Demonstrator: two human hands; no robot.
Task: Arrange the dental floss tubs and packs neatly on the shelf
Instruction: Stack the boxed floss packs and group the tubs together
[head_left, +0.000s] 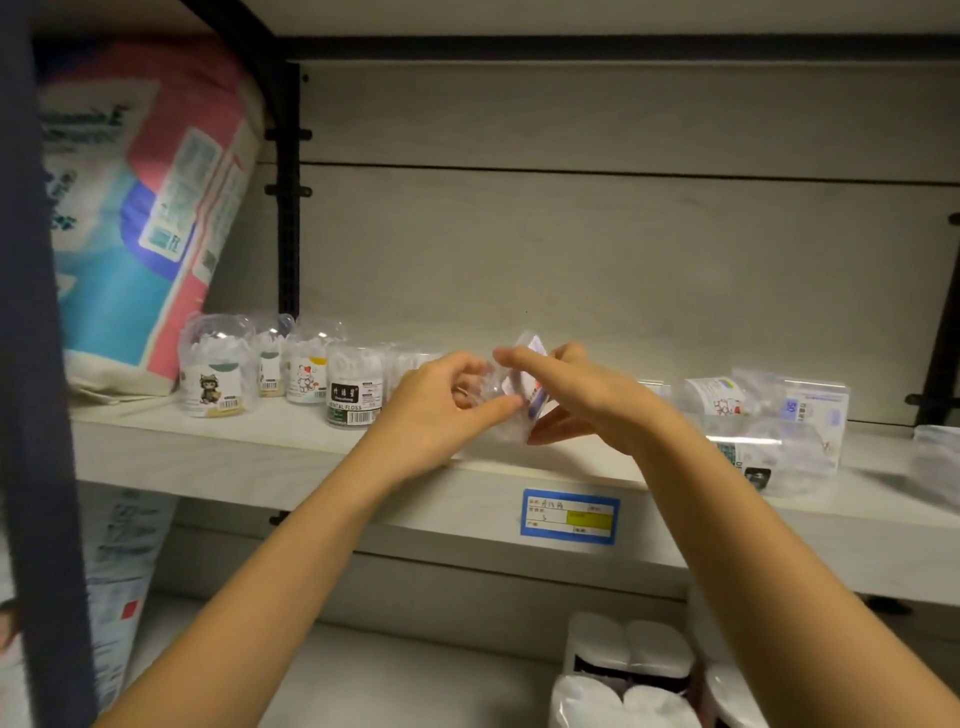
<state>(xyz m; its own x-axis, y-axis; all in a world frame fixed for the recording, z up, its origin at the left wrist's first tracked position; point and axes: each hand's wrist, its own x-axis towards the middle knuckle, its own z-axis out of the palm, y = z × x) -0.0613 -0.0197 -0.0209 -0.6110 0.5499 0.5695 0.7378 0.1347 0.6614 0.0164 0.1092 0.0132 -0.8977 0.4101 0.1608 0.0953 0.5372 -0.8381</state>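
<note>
Both hands meet over the middle of the pale shelf (260, 457). My left hand (441, 400) and my right hand (576, 395) together grip a small clear floss pack (524, 384), tilted, with a purple and red label. Several clear floss tubs stand in a row at the left: one with a cat label (215, 369), a smaller one (270, 364), one with a white cat picture (309, 369) and a dark-labelled "Dental Floss" tub (356, 387). More clear packs (779, 415) lie jumbled on the shelf to the right.
A large pink and blue soft package (140, 208) leans at the shelf's left end beside a black upright (288, 208). A blue price label (569, 516) sits on the shelf's front edge. White wrapped rolls (628, 670) stand on the shelf below.
</note>
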